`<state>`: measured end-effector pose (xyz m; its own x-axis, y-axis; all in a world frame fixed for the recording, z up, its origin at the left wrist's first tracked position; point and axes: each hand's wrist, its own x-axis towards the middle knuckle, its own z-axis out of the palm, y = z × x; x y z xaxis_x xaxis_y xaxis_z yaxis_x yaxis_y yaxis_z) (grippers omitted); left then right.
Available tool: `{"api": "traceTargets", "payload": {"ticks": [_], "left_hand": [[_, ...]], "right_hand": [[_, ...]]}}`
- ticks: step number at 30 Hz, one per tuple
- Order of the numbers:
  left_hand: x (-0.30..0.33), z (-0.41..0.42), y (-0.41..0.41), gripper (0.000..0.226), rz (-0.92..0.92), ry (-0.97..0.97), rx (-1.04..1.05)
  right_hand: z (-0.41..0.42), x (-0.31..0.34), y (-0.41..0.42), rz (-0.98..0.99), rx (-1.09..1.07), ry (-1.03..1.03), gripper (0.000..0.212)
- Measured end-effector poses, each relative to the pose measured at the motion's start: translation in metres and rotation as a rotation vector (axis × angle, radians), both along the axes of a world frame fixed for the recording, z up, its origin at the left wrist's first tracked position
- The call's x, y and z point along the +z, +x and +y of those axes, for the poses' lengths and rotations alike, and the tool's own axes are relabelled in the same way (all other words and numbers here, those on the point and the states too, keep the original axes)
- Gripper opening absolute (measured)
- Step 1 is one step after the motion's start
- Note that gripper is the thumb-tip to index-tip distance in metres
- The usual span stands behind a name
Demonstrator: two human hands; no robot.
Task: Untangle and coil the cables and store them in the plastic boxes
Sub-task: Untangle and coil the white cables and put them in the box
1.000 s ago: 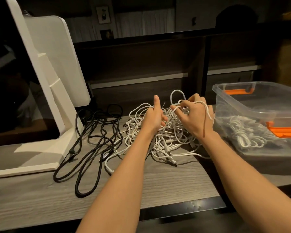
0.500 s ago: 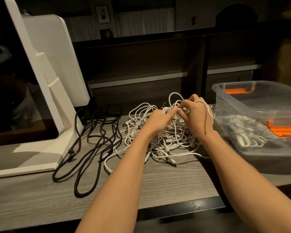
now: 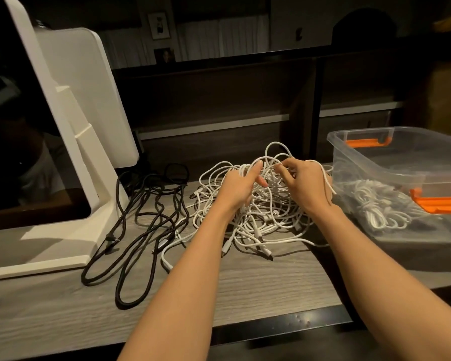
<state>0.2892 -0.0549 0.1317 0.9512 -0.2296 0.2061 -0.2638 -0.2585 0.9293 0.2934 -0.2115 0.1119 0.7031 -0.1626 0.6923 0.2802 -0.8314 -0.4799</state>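
Monitor [image 3: 63,126] is standing at the left end of the wooden bench [image 3: 245,282], with black cables [image 3: 141,230] lying loose beside its white base. White cables [image 3: 258,222] are heaped in a tangle at the middle of the bench. Strands at the top of the heap are being held by the left hand [image 3: 238,187], its grip curled around them, and are being pinched by the right hand [image 3: 303,182], with one strand draped over its back. Coiled white cable [image 3: 375,204] is lying inside the clear plastic box [image 3: 375,162] at the right.
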Motion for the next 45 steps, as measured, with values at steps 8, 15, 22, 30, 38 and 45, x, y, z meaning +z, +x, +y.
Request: {"api": "traceTargets", "payload": {"ticks": [8, 15, 22, 30, 38, 45], "left_hand": [[0.003, -0.009, -0.006, 0.031, -0.024, -0.281, 0.002], [0.007, -0.008, -0.011, 0.05, 0.173, -0.646, -0.179], [0.012, -0.007, -0.01, 0.048, 0.433, -0.866, -0.155], [0.006, 0.007, 0.002, 0.048, 0.665, -0.882, -0.207], [0.001, 0.002, 0.001, 0.051, 0.093, -0.091, 0.092], [-0.009, -0.007, 0.003, 0.04, -0.334, 0.363, 0.132]], "right_hand": [[0.0, -0.001, 0.001, 0.114, -0.017, -0.096, 0.016], [0.001, -0.002, 0.001, 0.082, -0.08, -0.035, 0.014], [0.008, -0.001, -0.002, 0.022, -0.089, -0.097, 0.016], [0.005, 0.0, -0.003, 0.172, 0.329, 0.216, 0.017], [0.004, 0.005, -0.009, 0.188, 0.289, 0.449, 0.033], [0.001, 0.007, -0.005, 0.247, 0.244, 0.424, 0.035]]}}
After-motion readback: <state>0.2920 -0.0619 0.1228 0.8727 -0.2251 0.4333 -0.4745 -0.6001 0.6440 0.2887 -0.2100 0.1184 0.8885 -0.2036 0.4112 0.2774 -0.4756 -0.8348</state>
